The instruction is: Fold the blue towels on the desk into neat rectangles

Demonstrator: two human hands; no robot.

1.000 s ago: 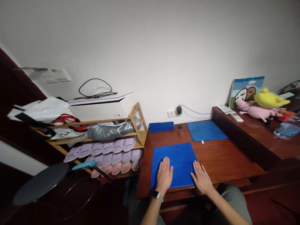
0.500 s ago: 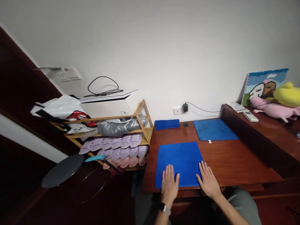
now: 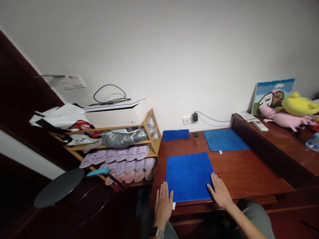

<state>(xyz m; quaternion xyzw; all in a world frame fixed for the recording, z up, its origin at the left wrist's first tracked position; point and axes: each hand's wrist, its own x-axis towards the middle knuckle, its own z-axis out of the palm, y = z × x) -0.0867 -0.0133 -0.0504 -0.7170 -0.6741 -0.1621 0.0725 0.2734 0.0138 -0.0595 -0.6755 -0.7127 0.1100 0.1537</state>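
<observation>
A bright blue cloth (image 3: 189, 176) lies spread flat on the brown wooden desk (image 3: 239, 172), its white tag (image 3: 173, 205) showing at the near left corner. My left hand (image 3: 162, 203) rests flat at the cloth's left edge near that corner, fingers stretched out. On the opposite side, my right hand (image 3: 220, 190) lies with fingers extended and the fingertips at the cloth's right edge. Neither hand grips anything. Behind, a folded blue cloth (image 3: 175, 134) sits by the wall, and a second flat blue cloth (image 3: 225, 139) lies at the back right.
Left of the desk stands a wooden rack (image 3: 156, 146) with several slippers (image 3: 122, 155) and a white box (image 3: 114, 116) on top. A raised side cabinet (image 3: 279, 139) holds a pink plush toy (image 3: 281, 119), a yellow plush toy (image 3: 299, 103) and a remote control (image 3: 260, 125). A round dark stool (image 3: 59, 187) stands lower left.
My left hand has moved left from on top of the cloth to its left edge, uncovering the white tag. My right hand stays at the right edge. The view has shifted slightly.
</observation>
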